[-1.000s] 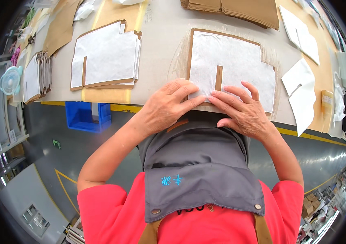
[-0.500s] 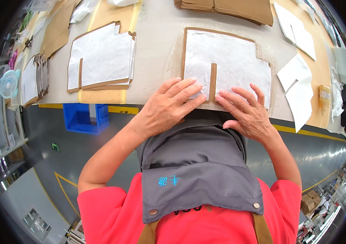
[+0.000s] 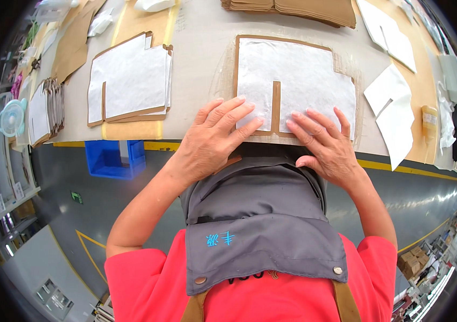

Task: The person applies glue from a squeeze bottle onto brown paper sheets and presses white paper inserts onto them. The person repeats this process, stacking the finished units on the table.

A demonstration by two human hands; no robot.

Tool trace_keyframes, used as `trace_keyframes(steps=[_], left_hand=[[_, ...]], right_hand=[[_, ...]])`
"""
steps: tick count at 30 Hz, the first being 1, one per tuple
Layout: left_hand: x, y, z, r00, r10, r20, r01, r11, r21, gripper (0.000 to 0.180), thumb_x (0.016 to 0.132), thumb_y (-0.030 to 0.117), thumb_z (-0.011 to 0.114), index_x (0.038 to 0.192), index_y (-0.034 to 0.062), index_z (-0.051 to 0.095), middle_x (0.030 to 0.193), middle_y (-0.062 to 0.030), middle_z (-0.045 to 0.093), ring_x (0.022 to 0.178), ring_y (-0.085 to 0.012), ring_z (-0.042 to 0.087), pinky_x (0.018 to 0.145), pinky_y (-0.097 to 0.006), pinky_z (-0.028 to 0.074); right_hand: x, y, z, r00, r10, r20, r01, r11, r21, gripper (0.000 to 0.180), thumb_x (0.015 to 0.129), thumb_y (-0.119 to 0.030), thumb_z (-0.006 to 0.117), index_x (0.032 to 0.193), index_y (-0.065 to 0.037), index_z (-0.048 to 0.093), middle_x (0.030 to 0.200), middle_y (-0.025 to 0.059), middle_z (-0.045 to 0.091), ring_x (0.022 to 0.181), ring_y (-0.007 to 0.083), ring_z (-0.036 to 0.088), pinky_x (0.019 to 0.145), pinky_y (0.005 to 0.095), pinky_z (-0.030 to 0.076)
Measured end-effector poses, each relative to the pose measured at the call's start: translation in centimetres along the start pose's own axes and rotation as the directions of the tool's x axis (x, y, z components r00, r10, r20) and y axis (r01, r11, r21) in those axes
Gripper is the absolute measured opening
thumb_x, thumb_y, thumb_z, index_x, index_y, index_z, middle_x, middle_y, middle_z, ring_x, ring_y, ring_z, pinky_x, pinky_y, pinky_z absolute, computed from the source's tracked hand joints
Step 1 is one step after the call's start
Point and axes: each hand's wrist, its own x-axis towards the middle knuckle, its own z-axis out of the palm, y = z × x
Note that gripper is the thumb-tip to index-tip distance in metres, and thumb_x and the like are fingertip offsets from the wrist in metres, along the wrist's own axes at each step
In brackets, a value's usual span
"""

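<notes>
A white fibrous sheet (image 3: 298, 80) lies on a brown cardboard cutout (image 3: 276, 110) at the near edge of the worktable (image 3: 201, 53). My left hand (image 3: 215, 139) lies flat, fingers spread, on the sheet's lower left corner. My right hand (image 3: 328, 145) presses flat on its lower right part, just right of the brown slot strip. Neither hand grips anything. A grey apron bib (image 3: 260, 214) hides the table edge below the hands.
A stack of finished white-on-cardboard pieces (image 3: 132, 80) lies to the left. Loose white sheets (image 3: 395, 112) sit at the right, brown cardboard stacks (image 3: 303, 8) at the back. A blue bin (image 3: 113, 158) stands on the floor under the table. A small fan (image 3: 11, 118) is at far left.
Both hands have slid outward and flattened on the sheet's lower edge. The sheet and cardboard now appear nearer and lie flat.
</notes>
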Motion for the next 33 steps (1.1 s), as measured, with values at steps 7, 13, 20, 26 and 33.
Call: trace_keyframes(steps=[7,13,20,26,33], left_hand=[[1.4,0.7,0.5,0.99,0.053,0.131,-0.048,0.998,-0.042,0.059,0.094,0.033,0.059,0.144,0.0063,0.047,0.15,-0.0112,0.045,0.143,-0.0278,0.037,0.121,-0.048,0.022],[4.1,0.5,1.8,0.954,0.159,0.255,-0.126,0.982,-0.141,0.077,0.096,0.056,0.048,0.151,0.0038,0.036,0.159,-0.0129,0.033,0.149,-0.0271,0.028,0.122,-0.05,0.016],[9.0,-4.2,3.4,0.95,0.181,0.253,-0.161,0.982,-0.099,0.077,0.098,0.058,0.042,0.154,0.0059,0.031,0.161,-0.0187,0.026,0.149,-0.0319,0.026,0.121,-0.05,0.017],[12.1,-7.8,3.7,0.988,0.015,0.153,-0.04,0.986,0.164,0.073,0.099,0.055,0.042,0.153,0.0062,0.034,0.162,-0.0158,0.024,0.15,-0.0293,0.023,0.122,-0.05,0.012],[12.0,-0.1,3.9,0.925,0.258,0.28,-0.262,0.965,-0.023,0.078,0.096,0.064,0.039,0.152,0.0092,0.037,0.16,-0.0131,0.029,0.15,-0.028,0.024,0.123,-0.052,0.009]], right_hand=[[3.4,3.9,-1.2,0.977,0.163,-0.139,-0.163,0.987,0.01,0.063,0.098,-0.058,0.043,0.143,-0.015,0.051,0.152,0.0028,0.044,0.138,0.0222,0.04,0.118,0.0469,0.017],[7.1,9.6,-0.7,0.927,0.304,-0.219,-0.258,0.942,0.215,0.042,0.099,-0.036,0.057,0.131,-0.01,0.059,0.141,0.0067,0.053,0.13,0.0266,0.048,0.109,0.043,0.033],[8.7,12.8,-0.5,0.911,0.348,-0.222,-0.246,0.89,0.383,0.028,0.095,-0.022,0.062,0.118,-0.007,0.065,0.117,0.01,0.064,0.111,0.0312,0.057,0.098,0.0421,0.043],[9.2,13.8,-0.1,0.934,0.278,-0.225,-0.203,0.93,0.307,0.026,0.091,-0.027,0.067,0.106,-0.007,0.065,0.102,0.0081,0.064,0.101,0.029,0.058,0.091,0.0414,0.044],[10.4,15.1,-0.5,0.958,0.24,-0.155,-0.193,0.945,0.265,0.037,0.085,-0.041,0.073,0.092,-0.007,0.061,0.092,0.0089,0.063,0.09,0.0276,0.061,0.079,0.0399,0.045]])
